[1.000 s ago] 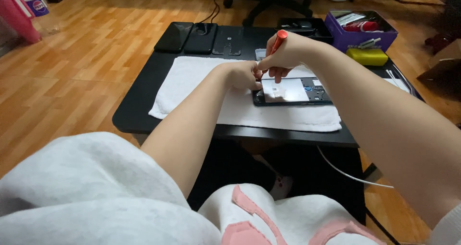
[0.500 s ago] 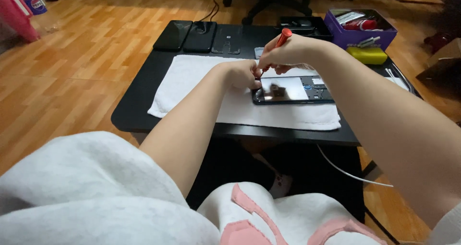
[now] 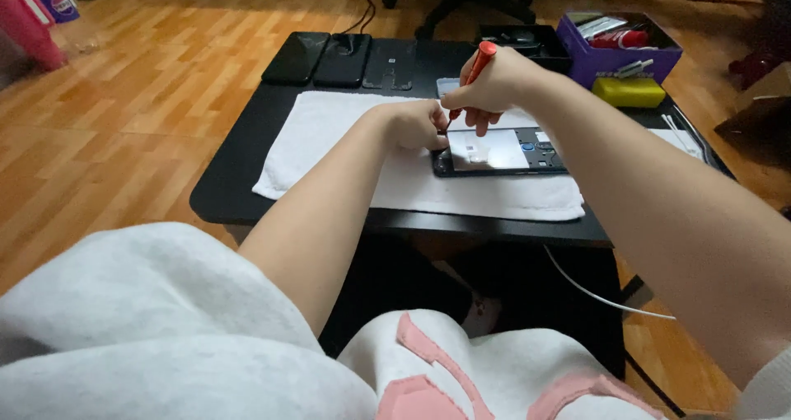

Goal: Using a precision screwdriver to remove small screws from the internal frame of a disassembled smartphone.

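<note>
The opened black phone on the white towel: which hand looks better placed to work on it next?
Probably the right hand: it grips the orange-handled screwdriver, tip pointing down at the opened black phone. The left hand rests at the phone's left end, seemingly steadying it on the white towel.

It looks like a home repair corner: wooden floor (image 3: 148, 82), an office chair base (image 3: 461, 0) beyond the hands, a low black bench (image 3: 239, 181) with towel (image 3: 329, 132), spare phones (image 3: 297, 58), purple tool box (image 3: 618, 53).

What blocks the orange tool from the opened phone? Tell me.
Nothing visible does. The right hand holds the orange-handled tool directly over the opened phone on the white towel; the left hand rests at the phone's left edge, beside the tool.
</note>
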